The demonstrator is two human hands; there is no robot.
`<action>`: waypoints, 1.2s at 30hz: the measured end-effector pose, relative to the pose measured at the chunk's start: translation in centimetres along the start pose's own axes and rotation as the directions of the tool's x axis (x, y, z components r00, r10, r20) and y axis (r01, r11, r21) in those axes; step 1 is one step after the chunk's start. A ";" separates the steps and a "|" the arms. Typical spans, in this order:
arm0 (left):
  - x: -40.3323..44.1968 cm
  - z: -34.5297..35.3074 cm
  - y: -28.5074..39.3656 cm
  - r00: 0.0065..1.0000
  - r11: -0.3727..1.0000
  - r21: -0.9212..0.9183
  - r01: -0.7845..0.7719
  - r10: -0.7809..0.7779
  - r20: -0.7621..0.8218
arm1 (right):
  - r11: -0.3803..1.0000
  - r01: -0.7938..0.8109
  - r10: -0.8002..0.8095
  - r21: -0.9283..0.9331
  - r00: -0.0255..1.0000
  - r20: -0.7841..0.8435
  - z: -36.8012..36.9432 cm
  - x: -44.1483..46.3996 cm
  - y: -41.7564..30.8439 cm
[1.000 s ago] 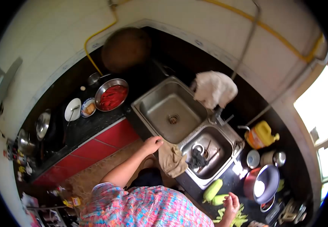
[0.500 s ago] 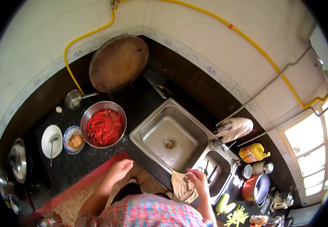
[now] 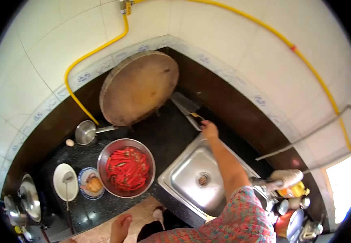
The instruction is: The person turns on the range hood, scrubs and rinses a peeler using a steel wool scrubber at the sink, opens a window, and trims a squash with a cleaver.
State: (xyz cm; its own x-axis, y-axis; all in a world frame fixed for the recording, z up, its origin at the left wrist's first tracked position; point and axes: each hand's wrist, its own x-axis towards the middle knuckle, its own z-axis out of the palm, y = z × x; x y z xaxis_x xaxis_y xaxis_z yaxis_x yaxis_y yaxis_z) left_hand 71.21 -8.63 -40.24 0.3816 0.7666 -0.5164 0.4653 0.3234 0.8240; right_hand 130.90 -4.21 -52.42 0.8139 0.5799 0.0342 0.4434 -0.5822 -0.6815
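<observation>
My right hand (image 3: 209, 130) is stretched out beyond the sink, its fingers closed at the handle end of a knife (image 3: 185, 102). The broad blade lies flat on the black counter beside a round wooden board (image 3: 140, 88), which leans against the wall. Another long metal piece lies alongside the blade; my fingers partly hide both ends. Low in the view, my left hand (image 3: 121, 227) hangs near the counter's front edge, loosely curled, with nothing in it. A metal basin (image 3: 151, 178) of red chilies (image 3: 127, 168) stands between the board and my left hand.
The steel sink (image 3: 191, 178) is under my right arm. Left of the basin are a blue-rimmed bowl (image 3: 82, 190) with food, a white dish (image 3: 58, 184) with a ladle, a small pan (image 3: 85, 133) and an egg (image 3: 69, 142). A cloth (image 3: 287, 177) hangs near the faucet.
My right hand has moved from the cloth at the sink's front to the knife behind the sink. My left hand has lowered. The view has turned left, toward the board and chilies.
</observation>
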 end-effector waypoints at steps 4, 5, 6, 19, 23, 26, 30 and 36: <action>0.1 0.4 0.2 0.985 0.985 0.007 0.171 -0.171 -0.039 | 0.909 0.073 -0.097 -0.409 0.995 -0.036 3.1 6.1 1.9; 0.3 0.7 1.1 0.977 0.977 0.038 0.212 -0.211 -0.038 | 0.894 0.067 -0.063 -0.442 0.998 0.024 2.8 6.0 0.8; 0.5 1.2 1.5 0.974 0.974 0.037 0.223 -0.222 -0.035 | 0.895 0.066 -0.055 -0.441 0.998 0.039 2.7 6.2 0.2; 0.1 0.2 0.1 0.988 0.986 0.100 0.135 -0.141 0.066 | 0.851 0.047 0.118 -0.523 0.953 0.278 -1.3 4.2 -5.2; 0.5 -1.7 -0.3 0.958 0.991 0.126 0.050 -0.083 0.273 | 0.984 0.017 -0.008 -0.178 0.999 0.051 -5.8 -11.1 -5.0; 0.0 -1.0 0.2 0.906 1.000 -0.001 0.000 0.001 0.422 | 0.987 0.153 -0.144 0.038 0.972 -0.188 -9.6 -27.3 -5.3; -1.7 -0.3 0.3 0.799 0.964 0.241 -0.114 -0.055 0.599 | 0.982 -0.140 0.167 0.128 0.958 -0.231 -12.9 -46.7 -5.8; -2.5 3.9 -3.0 0.654 0.914 0.292 -0.282 -0.039 0.756 | 0.876 -0.468 0.468 0.120 0.761 -0.449 -17.9 -68.8 -3.7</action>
State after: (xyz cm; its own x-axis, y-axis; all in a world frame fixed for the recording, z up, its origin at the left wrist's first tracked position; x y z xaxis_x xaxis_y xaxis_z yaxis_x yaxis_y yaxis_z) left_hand 71.94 -13.73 -42.33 0.8347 0.0690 -0.5463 0.5506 -0.0830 0.8307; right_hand 79.96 -52.20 -39.15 0.9956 -0.0873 0.0350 -0.0378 -0.7124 -0.7008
